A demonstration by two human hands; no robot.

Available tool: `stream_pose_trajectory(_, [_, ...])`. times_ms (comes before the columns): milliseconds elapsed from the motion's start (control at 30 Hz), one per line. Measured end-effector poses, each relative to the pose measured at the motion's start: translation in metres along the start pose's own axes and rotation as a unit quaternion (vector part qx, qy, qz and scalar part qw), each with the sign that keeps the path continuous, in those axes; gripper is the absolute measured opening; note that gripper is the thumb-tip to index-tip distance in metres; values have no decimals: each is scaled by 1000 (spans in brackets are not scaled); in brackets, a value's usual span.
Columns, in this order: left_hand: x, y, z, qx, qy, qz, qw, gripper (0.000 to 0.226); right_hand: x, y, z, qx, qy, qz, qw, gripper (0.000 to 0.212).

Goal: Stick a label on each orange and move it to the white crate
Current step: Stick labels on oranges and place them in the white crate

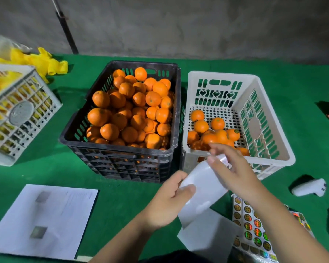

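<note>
- Green cloth (pixel 217 63) covers the whole table, with a bare concrete wall behind it.
- Black crate (pixel 80 133) sits mid-table, heaped with oranges (pixel 129 111), so most of the pile is still waiting for labels.
- White crate (pixel 270 114) is touching it on the right and holds only a small cluster at its near end. One of those (pixel 233 134) shows a dark sticker on top, so I'd guess the rest in there are labelled too, but it's too blurry to be sure.
- Both hands are near-right, over the table in front of the white crate, working a curled white backing sheet (pixel 203 186).
- Left hand (pixel 169 202) grips the sheet's lower part, thumb pressed across the front and fingers curled behind.
- Right hand (pixel 234 168) pinches the sheet's top edge between thumb and fingertips. Looks like it's picking at it, though I can't see a label coming off.
- Neither hand has an orange right now.
- Sticker sheet (pixel 253 224), with rows of round shiny labels, lies flat under the right forearm, near edge.
- Printed paper (pixel 46 215) lies near-left; a second white crate (pixel 23 114) with yellow stuff in it sits far-left.
- Early days overall: a handful moved, a crateful left.
</note>
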State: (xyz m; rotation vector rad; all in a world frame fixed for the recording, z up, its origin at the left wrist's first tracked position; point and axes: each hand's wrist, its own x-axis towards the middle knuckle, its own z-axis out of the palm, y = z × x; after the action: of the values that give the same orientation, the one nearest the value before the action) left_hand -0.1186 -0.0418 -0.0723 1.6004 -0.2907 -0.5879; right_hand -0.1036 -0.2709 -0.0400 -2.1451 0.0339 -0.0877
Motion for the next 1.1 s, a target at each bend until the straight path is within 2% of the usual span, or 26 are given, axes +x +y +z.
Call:
stream_pose_trajectory(67, [0, -5, -6, 49, 10, 35, 998, 7, -19, 3, 7, 10, -19, 15, 1000, 48])
stream_pose_trajectory(200, [1, -6, -14, 106, 27, 35, 993, 8, -32, 11, 16, 184, -36, 84, 979, 25])
stream_pose_trajectory(267, [0, 3, -21, 149, 20, 36, 988, 10, -34, 16, 18, 225, -25, 108, 968, 22])
stream_pose_trajectory(333, [1, 16, -34, 268, 4, 68, 961, 23, -35, 22, 21, 244, -11, 143, 959, 24])
stream_pose_trajectory(400, [7, 36, -55, 386, 30, 134, 912, 34, -37, 29, 23, 240, 6, 173, 955, 22])
stream_pose_trajectory(467, [18, 57, -82, 388, 75, 216, 893, 27, -39, 38, 25, 250, 13, 196, 948, 22])
stream_pose_trajectory(533, [35, 71, -116, 417, 138, 245, 864, 26, -43, 46, 28, 245, 9, 202, 948, 21])
stream_pose_trajectory(600, [58, 79, -155, 515, 203, 200, 809, 25, -47, 58, 32, 201, -2, 204, 958, 25])
stream_pose_trajectory(633, [70, 82, -176, 565, 215, 127, 787, 24, -49, 63, 35, 177, -5, 217, 960, 23])
stream_pose_trajectory(667, [81, 82, -192, 621, 194, 21, 759, 27, -52, 69, 37, 163, -10, 233, 959, 14])
stream_pose_trajectory(700, [88, 80, -204, 678, 154, -88, 713, 33, -53, 73, 40, 155, -15, 252, 955, 8])
stream_pose_trajectory(733, [94, 77, -213, 720, 119, -160, 665, 42, -54, 80, 43, 148, -16, 262, 954, 11])
stream_pose_trajectory(767, [97, 69, -220, 743, 95, -204, 630, 51, -55, 84, 45, 138, -21, 262, 955, 14])
stream_pose_trajectory(800, [99, 67, -222, 749, 76, -227, 618, 60, -55, 87, 47, 128, -28, 259, 957, 15])
stream_pose_trajectory(833, [101, 63, -223, 735, 82, -225, 634, 65, -55, 87, 48, 118, -34, 255, 959, 16])
stream_pose_trajectory(900, [104, 56, -221, 681, 132, -211, 689, 65, -55, 85, 49, 117, -32, 259, 958, 16])
stream_pose_trajectory(967, [101, 60, -214, 719, 147, -188, 653, 58, -54, 85, 50, 120, -23, 269, 955, 15])
stream_pose_trajectory(1000, [102, 60, -213, 711, 169, -185, 657, 57, -53, 85, 50, 123, -18, 275, 953, 14])
stream_pose_trajectory(1100, [94, 67, -206, 641, 202, -182, 718, 65, -54, 78, 51, 179, 18, 299, 937, 8])
